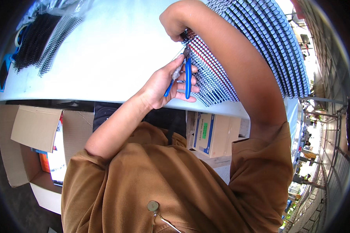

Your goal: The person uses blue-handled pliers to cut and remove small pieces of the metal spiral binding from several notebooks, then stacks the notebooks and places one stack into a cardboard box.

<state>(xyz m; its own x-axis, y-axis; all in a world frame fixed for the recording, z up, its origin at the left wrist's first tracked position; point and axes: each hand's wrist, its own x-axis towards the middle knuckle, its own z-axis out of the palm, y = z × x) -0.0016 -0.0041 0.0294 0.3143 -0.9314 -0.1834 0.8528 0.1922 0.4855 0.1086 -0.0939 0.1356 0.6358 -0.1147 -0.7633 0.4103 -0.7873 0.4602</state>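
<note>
My left hand (pixel 158 84) holds blue-handled cutting pliers (pixel 188 77), its fingers around the spread handles. The dark jaws point up at the corner of a long fanned row of spiral-bound stacks (pixel 214 62), close to my right hand. My right hand (pixel 174 24) is curled over that same corner, with the right arm reaching across the row. Its fingers are bent down onto a small dark piece, probably a coil end, but the fingertips are mostly hidden. Red, black and white bands of coil loops run along the row.
Bundles of black spiral coils (pixel 35 40) and silver ones (pixel 58 42) lie at the white table's (pixel 116 50) far left, beside clear plastic and a blue tape dispenser. Below the edge are an open carton (pixel 13 155) on the left and a closed cardboard box (pixel 221 134).
</note>
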